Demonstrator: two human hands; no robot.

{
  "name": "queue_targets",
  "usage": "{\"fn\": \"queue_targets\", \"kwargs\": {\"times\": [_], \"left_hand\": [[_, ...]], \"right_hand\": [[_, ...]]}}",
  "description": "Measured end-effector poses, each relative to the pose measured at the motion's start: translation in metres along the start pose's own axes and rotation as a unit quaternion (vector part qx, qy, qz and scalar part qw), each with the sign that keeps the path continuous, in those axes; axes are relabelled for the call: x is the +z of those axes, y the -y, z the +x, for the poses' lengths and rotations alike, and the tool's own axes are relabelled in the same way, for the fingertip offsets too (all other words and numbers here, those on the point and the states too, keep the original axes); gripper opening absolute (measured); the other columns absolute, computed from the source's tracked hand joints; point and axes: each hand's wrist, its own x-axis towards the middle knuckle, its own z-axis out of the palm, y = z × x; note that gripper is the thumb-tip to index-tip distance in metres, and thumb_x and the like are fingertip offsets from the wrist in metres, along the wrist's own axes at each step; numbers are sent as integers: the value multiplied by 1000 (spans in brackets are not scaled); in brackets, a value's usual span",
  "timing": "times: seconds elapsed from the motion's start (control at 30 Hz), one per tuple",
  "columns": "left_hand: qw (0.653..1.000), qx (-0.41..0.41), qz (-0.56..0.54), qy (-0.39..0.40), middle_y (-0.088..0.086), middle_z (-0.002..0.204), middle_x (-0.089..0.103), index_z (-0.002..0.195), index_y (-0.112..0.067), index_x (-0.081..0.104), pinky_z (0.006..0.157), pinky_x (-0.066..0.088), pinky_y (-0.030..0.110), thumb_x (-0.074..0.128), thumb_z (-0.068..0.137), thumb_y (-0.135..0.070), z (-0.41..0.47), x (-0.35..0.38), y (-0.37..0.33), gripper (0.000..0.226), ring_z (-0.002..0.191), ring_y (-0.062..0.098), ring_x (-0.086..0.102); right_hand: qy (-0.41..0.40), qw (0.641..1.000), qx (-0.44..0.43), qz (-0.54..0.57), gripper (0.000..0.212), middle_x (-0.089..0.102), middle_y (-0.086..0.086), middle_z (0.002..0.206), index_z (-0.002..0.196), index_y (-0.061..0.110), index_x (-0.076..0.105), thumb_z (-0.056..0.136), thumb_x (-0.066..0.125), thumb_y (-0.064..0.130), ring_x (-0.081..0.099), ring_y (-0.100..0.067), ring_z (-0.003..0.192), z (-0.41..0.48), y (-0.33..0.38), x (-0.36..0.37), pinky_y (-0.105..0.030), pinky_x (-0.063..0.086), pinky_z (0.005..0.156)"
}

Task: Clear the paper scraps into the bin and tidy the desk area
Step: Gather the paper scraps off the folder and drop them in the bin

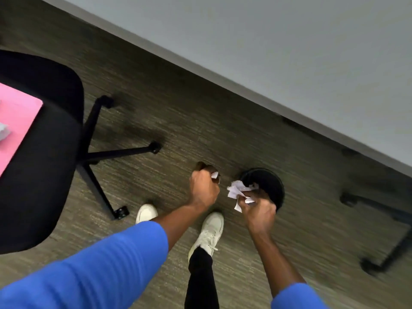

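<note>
A round black bin (270, 184) stands on the carpet near the wall. My right hand (258, 210) is shut on a bunch of white paper scraps (238, 190), held at the bin's near-left rim. My left hand (204, 188) is a closed fist to the left of the bin, with a small white scrap (214, 175) poking out of it. On the pink desk corner (15, 121) at the far left lies a crumpled white scrap (3, 131), cut off by the frame edge.
A black office chair (44, 152) with a star base and castors stands left of my feet. A grey wall (289, 52) runs diagonally behind the bin. Another black chair base (383, 219) sits at the right. My white shoes are on the carpet.
</note>
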Motion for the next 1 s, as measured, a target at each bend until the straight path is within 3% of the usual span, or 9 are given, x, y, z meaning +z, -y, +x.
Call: {"fn": "queue_targets", "kwargs": {"times": [0.1,0.17,0.27,0.37,0.43,0.53,0.67,0.83,1.0], "left_hand": [[999,30,16,25,18,90,80,88,-1,80,78,62,29,73,80,5,-8,32,-30,12,86,34,78],[995,78,9,54,16,73,75,71,-3,75,64,54,24,80,69,4,-12,63,-47,9,66,31,76],[994,30,40,99,21,109,74,101,-4,76,82,51,25,81,86,-12,-12,85,-52,18,102,36,74],[991,46,39,116,19,94,78,94,-1,79,71,57,22,92,70,-7,-14,116,-58,27,87,31,79],[990,30,49,128,21,122,74,120,-1,73,97,51,32,71,94,-12,-13,135,-62,28,117,35,71],[988,20,30,151,15,139,69,133,-7,69,111,44,35,63,100,-18,-3,159,-55,35,133,32,62],[984,38,24,172,13,145,67,136,-9,68,116,41,31,65,98,-15,2,176,-60,38,138,31,59],[976,46,5,211,14,149,62,144,-10,61,116,41,34,65,97,-16,5,186,-56,48,142,33,55],[968,11,21,250,11,154,59,153,-18,50,111,53,38,74,89,-23,9,183,-41,69,140,34,59]], "right_hand": [[-33,998,38,-24,23,81,-18,90,88,6,84,69,97,12,77,-33,66,2,-36,-9,-27,52,70],[-55,996,69,3,22,80,-18,88,87,3,82,71,96,8,76,-31,61,10,-66,-15,-25,48,70],[-49,996,73,35,17,79,-17,87,89,4,81,75,91,5,74,-28,62,10,-84,-18,-24,51,68],[-22,991,117,67,13,79,-14,89,94,7,81,82,85,5,74,-30,72,16,-110,-21,-37,60,71],[-18,991,121,61,14,78,-15,88,94,7,80,81,86,5,75,-33,73,22,-127,-21,-34,57,72],[-16,992,123,20,19,75,-18,94,96,8,81,80,90,13,75,-34,79,31,-144,-22,-26,46,75],[62,985,162,-21,44,72,-17,111,121,15,74,81,88,30,71,-35,102,43,-161,-19,-33,53,85],[113,966,229,48,58,70,-16,127,138,25,63,84,83,26,70,-35,115,56,-167,-13,-47,58,98],[117,969,212,59,67,71,-8,130,140,26,60,79,87,28,69,-30,118,52,-160,-12,-30,53,90]]}}
